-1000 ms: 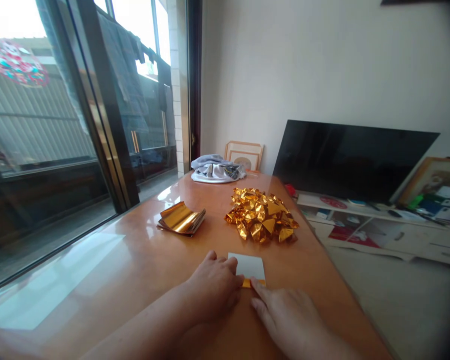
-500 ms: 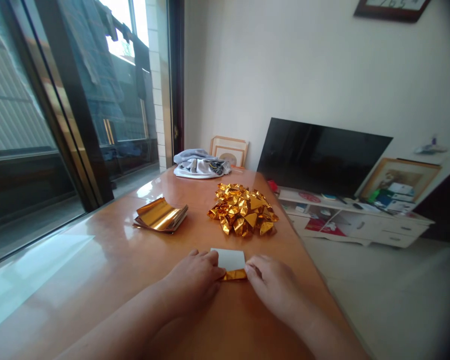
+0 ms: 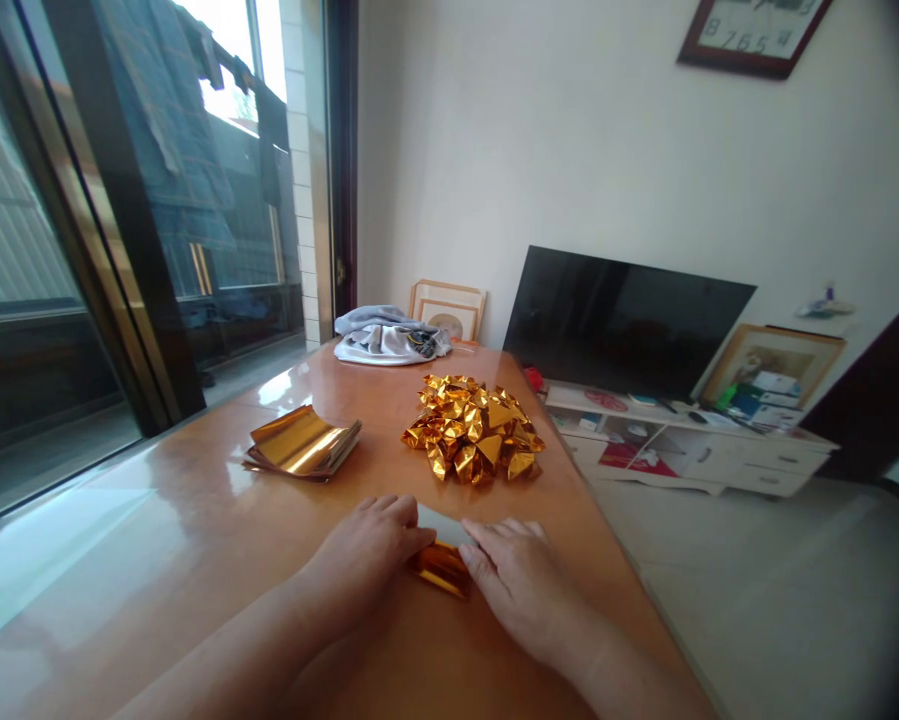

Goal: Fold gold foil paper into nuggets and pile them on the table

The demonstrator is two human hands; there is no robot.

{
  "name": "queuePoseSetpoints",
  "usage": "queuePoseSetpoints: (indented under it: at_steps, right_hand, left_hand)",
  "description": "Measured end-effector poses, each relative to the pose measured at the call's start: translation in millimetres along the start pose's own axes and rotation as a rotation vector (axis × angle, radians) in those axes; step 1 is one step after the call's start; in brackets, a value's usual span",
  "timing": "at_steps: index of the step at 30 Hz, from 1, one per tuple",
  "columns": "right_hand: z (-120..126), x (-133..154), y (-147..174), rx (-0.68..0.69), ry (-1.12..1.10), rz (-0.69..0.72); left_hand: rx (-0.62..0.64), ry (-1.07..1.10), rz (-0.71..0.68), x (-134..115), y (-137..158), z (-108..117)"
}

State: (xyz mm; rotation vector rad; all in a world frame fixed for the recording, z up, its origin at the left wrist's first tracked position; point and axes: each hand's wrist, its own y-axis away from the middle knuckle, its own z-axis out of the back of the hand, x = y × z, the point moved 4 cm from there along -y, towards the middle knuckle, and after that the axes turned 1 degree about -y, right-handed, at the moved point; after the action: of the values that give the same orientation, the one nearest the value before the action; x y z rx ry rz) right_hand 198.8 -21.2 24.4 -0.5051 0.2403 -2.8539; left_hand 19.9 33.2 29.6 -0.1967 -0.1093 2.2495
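A sheet of gold foil paper [image 3: 443, 568] lies on the wooden table in front of me, its near part folded over gold side up and its pale back showing at the far part. My left hand [image 3: 378, 545] grips its left side, thumb pressed at the fold. On the right side, my right hand [image 3: 513, 570] holds the sheet between thumb and fingers. Beyond my hands rises a heap of folded gold foil pieces [image 3: 475, 430]. To the left sits a stack of flat gold foil sheets [image 3: 303, 443], the top one curling.
Crumpled grey and white cloth [image 3: 389, 335] rests at the table's [image 3: 216, 600] far end, near leaning picture frames [image 3: 449, 308]. A large television [image 3: 621, 325] stands on a white cabinet [image 3: 749, 460] beyond the table's right edge. A glass sliding door [image 3: 119, 250] is on the left.
The folded gold part of the sheet is wider and shows more foil. Both hands have shifted slightly left with it, and the view has tilted up a little.
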Motion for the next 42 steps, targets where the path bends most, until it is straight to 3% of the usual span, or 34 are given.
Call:
queuePoseSetpoints:
  at_steps: [7, 10, 14, 19, 27, 34, 38, 42]
  right_hand:
    - [0.7, 7.1, 7.6, 0.059, -0.197, 0.010]
    - [0.9, 3.5, 7.0, 0.002, -0.223, -0.019]
    - [1.4, -4.5, 3.4, -0.082, -0.162, -0.065]
    - [-5.8, -6.4, 1.5, -0.036, -0.118, -0.036]
    - [-7.0, 0.6, 6.5, 0.011, -0.034, -0.051]
    - [-0.5, 3.2, 8.6, 0.062, -0.165, -0.081]
    - [0.2, 0.0, 7.6, 0.030, -0.175, -0.090]
    - [0.4, -3.5, 6.1, -0.009, -0.172, -0.095]
  left_hand:
    - [0.010, 0.121, 0.141, 6.9, -0.4, -1.4]
    - [-0.009, 0.189, 0.247, 8.5, 1.2, -1.2]
    - [-0.124, 0.172, 0.388, 9.8, 5.1, 2.1]
    - [-0.037, 0.131, 0.479, 11.3, 8.0, -2.1]
    - [-0.012, 0.074, 0.360, 7.7, 8.5, -13.7]
    - [-0.024, 0.107, 0.247, 7.7, 6.1, -10.0]
    - [-0.048, 0.076, 0.286, 6.9, 6.5, 0.7]
    - [0.006, 0.057, 0.335, 6.4, 7.3, 3.0]
